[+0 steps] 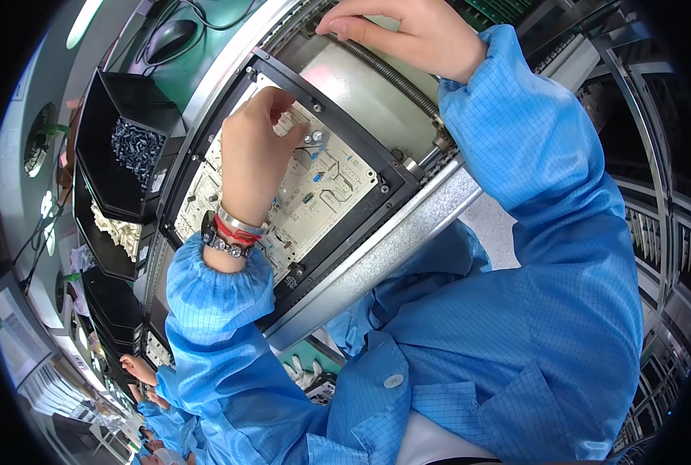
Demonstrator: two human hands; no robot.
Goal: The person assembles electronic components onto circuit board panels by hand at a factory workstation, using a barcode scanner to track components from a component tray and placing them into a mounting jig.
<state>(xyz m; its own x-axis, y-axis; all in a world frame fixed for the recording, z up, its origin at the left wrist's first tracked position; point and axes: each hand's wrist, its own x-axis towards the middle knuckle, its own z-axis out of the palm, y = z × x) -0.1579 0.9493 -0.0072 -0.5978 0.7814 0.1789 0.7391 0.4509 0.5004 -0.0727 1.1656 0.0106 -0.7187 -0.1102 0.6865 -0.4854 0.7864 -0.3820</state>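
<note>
Sleeves (532, 132): blue checked cloth, nearest of all, one behind each of the hands.
Left hand (254, 155): above the circuit board (314, 225), fingers curled partway, thumb apart from them; whether a small part sits between the fingertips, I cannot tell.
Right hand (411, 35): off the board, over the coiled hose (384, 74), fingers loosely stretched, nothing seen in it.
Frame (334, 122): black, around the board beneath the left hand; one side runs between the two hands.
Parts on the board: silver cans (314, 136) just right of the left thumb, blue parts (317, 177) right of the left wrist, other small ones around.
Bins (144, 101): black, left of the left hand, with many dark pieces (136, 155) and pale pieces (117, 232) in them.
Done so far: the board seems partway filled, a good number of parts standing on it.
Left over: pale gaps show beside the left wrist, but whether they need parts is unclear; the left hand hides some of the board.
</note>
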